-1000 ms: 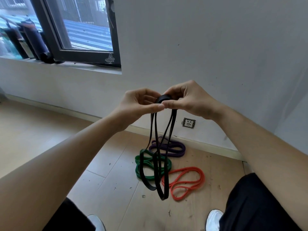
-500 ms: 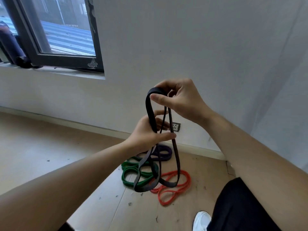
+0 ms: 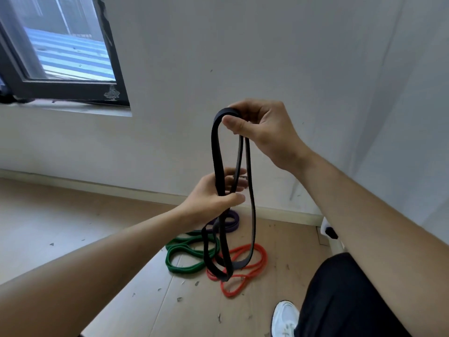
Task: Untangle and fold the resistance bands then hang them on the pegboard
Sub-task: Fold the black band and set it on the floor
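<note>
A black resistance band (image 3: 217, 152) hangs in long doubled loops in front of me. My right hand (image 3: 263, 128) pinches its top fold at chest height. Lower down, my left hand (image 3: 213, 197) is closed around two of the hanging strands, thumb across them. The loops dangle to just above the floor. On the wooden floor below lie a green band (image 3: 181, 254), a red band (image 3: 243, 285) and a purple band (image 3: 232, 221), partly hidden behind the black one. No pegboard is in view.
A white wall (image 3: 267, 57) stands close ahead, with a dark-framed window (image 3: 73, 86) at upper left and a baseboard (image 3: 121, 188) along the floor. My white shoe (image 3: 284, 317) and black trouser leg (image 3: 340, 300) are at lower right. Small debris flecks dot the floor.
My hands were together at the band's top; the left has slid down the strands and gripped them, and the right has lifted the top fold. The view has turned right.
</note>
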The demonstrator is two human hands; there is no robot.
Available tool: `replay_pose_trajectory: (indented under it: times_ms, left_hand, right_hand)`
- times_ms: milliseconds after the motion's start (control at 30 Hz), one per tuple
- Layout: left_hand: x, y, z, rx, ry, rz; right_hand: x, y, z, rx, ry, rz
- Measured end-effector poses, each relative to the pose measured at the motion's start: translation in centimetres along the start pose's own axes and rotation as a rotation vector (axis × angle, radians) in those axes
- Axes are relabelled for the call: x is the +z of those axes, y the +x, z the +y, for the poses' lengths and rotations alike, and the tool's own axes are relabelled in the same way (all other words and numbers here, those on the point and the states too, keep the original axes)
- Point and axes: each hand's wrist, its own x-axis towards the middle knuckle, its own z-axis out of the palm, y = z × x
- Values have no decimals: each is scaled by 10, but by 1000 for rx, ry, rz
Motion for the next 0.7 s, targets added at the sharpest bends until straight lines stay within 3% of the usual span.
replay_pose_trajectory:
  times_ms: [367,700]
  left_hand:
    - [25,11,-3,61,49,77]
    - [-1,1,-9,-4,179,-7]
  right_hand:
    - [1,-1,-7,1,37,12]
    - [-32,-3,2,83,120,168]
